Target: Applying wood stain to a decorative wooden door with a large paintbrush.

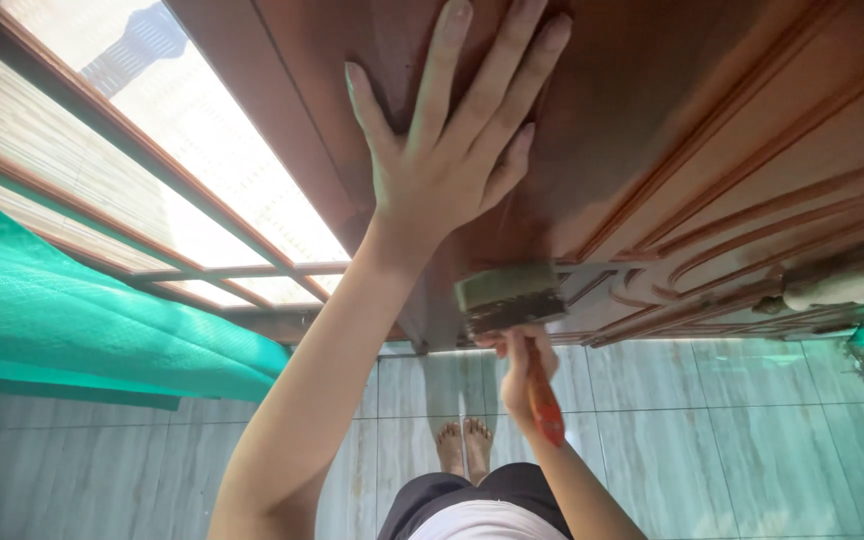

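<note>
— So, where are your hands right now?

— My left hand [452,150] is flat against the brown wooden door [652,120], fingers spread wide, palm pressed on the smooth panel near its edge. My right hand [520,365] is lower down, closed around the orange handle of a paintbrush [512,300].

— And the brush itself?

— Its wide head points up, the bristles touching the door's surface just below my left wrist, beside the carved mouldings [752,230] that run across the door to the right.

— What else is around you?

— Down below I see my bare feet [462,445] on the pale tiled floor [712,420], close to the door's bottom edge. To the left, a green mesh sheet [82,320] hangs beside a bright window [202,150] with a wooden frame. Something pale sticks out from the door at far right; I can't tell what it is.
</note>
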